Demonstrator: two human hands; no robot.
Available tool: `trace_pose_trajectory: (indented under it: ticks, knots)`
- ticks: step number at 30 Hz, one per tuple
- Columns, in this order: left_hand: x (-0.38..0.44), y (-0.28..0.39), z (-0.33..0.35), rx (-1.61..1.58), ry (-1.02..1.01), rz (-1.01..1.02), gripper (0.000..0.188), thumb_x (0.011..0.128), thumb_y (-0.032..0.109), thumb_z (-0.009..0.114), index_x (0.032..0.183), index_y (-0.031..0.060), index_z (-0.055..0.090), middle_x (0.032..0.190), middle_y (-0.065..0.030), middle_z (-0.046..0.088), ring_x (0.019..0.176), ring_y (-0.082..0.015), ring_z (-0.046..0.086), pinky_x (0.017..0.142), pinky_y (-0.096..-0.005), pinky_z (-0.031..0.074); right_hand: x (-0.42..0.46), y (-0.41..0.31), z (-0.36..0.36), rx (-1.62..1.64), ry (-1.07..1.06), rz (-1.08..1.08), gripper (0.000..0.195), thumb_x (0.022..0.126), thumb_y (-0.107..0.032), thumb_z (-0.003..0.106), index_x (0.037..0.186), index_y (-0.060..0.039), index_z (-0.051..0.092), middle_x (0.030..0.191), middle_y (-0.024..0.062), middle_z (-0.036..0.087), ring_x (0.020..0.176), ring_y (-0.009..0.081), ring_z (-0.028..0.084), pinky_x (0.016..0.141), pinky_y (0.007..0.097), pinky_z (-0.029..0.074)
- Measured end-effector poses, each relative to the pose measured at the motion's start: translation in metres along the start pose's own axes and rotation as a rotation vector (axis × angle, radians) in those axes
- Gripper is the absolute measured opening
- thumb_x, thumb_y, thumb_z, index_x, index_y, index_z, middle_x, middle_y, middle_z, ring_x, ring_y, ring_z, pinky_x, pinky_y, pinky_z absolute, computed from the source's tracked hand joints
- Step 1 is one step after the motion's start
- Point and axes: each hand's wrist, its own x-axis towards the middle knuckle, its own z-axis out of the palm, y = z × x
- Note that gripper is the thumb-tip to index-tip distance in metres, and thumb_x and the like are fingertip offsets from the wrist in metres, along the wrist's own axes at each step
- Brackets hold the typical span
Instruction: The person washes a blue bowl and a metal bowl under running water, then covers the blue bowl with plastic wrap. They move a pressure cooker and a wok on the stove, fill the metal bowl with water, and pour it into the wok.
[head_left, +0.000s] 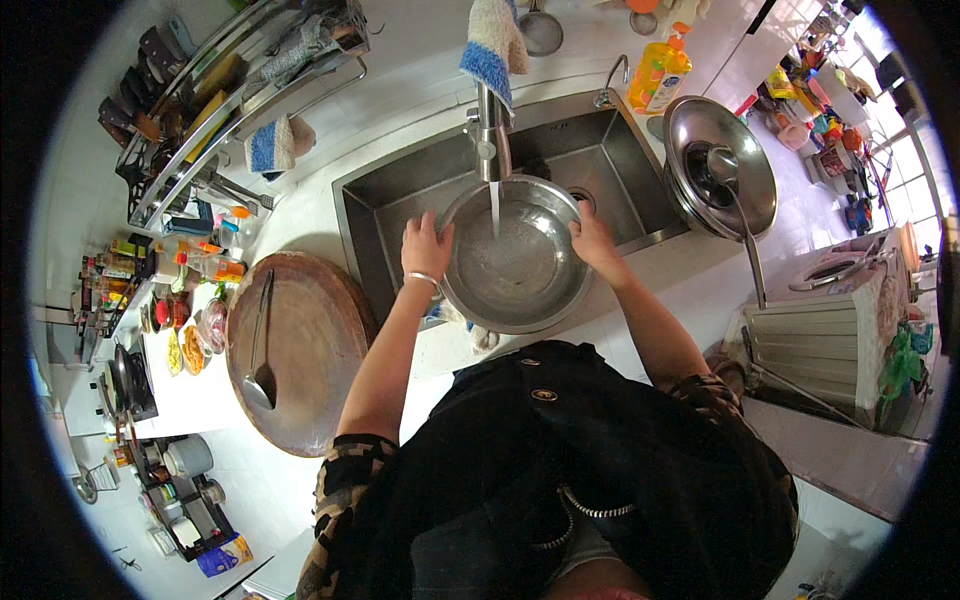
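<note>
A stainless steel basin (517, 289) is held over the front edge of the double-bowl sink (622, 161). Water runs into it from the faucet (493, 146), and some water lies in the bottom. My left hand (426, 247) grips the rim on the left, its fingers partly hidden behind the rim. On the opposite side my right hand (595, 236) holds the rim, thumb inside. A blue and white cloth (491, 45) hangs over the top of the faucet. Part of another cloth (486, 341) shows below the basin at the counter's front.
A round wooden chopping board (315, 352) with a spatula (261, 352) lies left of the sink. Stacked metal bowls (754, 161) with a ladle (742, 225) stand at the right. Behind them is a yellow soap pump bottle (660, 75). A wall rack (247, 97) juts out upper left.
</note>
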Motion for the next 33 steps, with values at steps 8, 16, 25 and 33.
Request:
trace_pose_trajectory:
  ticks: [8,16,25,33]
  knots:
    - [-0.046,-0.005,0.029,-0.011,-0.143,-0.335,0.046,0.103,0.043,0.035,0.136,0.0122,0.045,0.096,-0.0275,0.068,0.086,-0.0467,0.066,0.073,-0.0557,0.052,-0.004,-0.011,-0.002,0.011,0.005,0.012,0.045,0.095,-0.018,0.057,0.133,-0.0015,0.039,0.106,0.0287,0.064,0.098,0.0475,0.062,0.081,0.0543,0.048]
    - [-0.047,-0.002,0.033,0.02,-0.135,-0.329,0.044,0.103,0.04,0.034,0.134,0.0102,0.043,0.093,-0.0258,0.07,0.085,-0.0467,0.066,0.072,-0.0568,0.051,-0.007,-0.018,-0.007,-0.019,0.016,0.025,0.042,0.096,-0.018,0.057,0.13,-0.0004,0.041,0.108,0.0285,0.064,0.099,0.0469,0.062,0.082,0.0537,0.048]
    - [-0.047,0.0,0.031,0.002,-0.109,-0.304,0.043,0.104,0.039,0.034,0.132,0.0086,0.044,0.092,-0.0251,0.07,0.083,-0.046,0.067,0.071,-0.0564,0.051,-0.006,-0.01,-0.002,0.014,0.055,0.004,0.039,0.094,-0.02,0.057,0.126,-0.0035,0.041,0.102,0.03,0.064,0.099,0.0489,0.061,0.083,0.0551,0.047]
    - [-0.05,-0.005,0.037,0.026,-0.076,-0.301,0.038,0.104,0.039,0.035,0.126,0.0103,0.045,0.09,-0.024,0.07,0.081,-0.0457,0.067,0.069,-0.0569,0.051,-0.005,-0.013,-0.004,-0.015,0.005,-0.01,0.041,0.097,-0.017,0.055,0.13,0.0015,0.039,0.107,0.0294,0.063,0.099,0.047,0.062,0.081,0.0536,0.049]
